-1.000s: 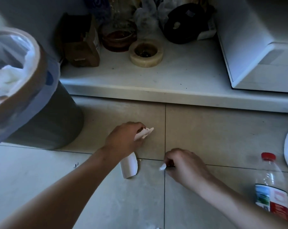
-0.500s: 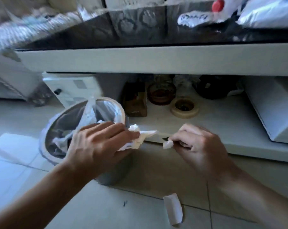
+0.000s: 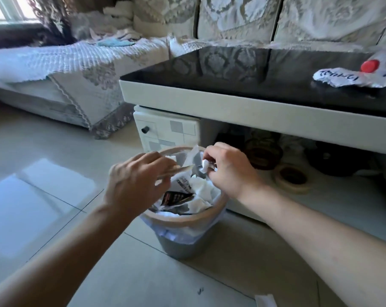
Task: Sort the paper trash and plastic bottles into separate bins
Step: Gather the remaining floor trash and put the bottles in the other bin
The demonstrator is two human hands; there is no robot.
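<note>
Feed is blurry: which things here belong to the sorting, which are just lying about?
Job: bin; paper wad pinched in right hand; left hand over bin; torn paper on table; paper scrap on floor.
Lying about: tape roll; drawer unit; sofa.

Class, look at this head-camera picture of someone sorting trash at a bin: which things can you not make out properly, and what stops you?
- Left hand: motion blur; whether it holds paper is unclear.
- Bottle on the table: only its red cap shows, behind torn paper.
- Paper strip on the floor: cut by the bottom edge.
- Shelf items under the table: dark and blurred.
- Second bin: outside the view.
</note>
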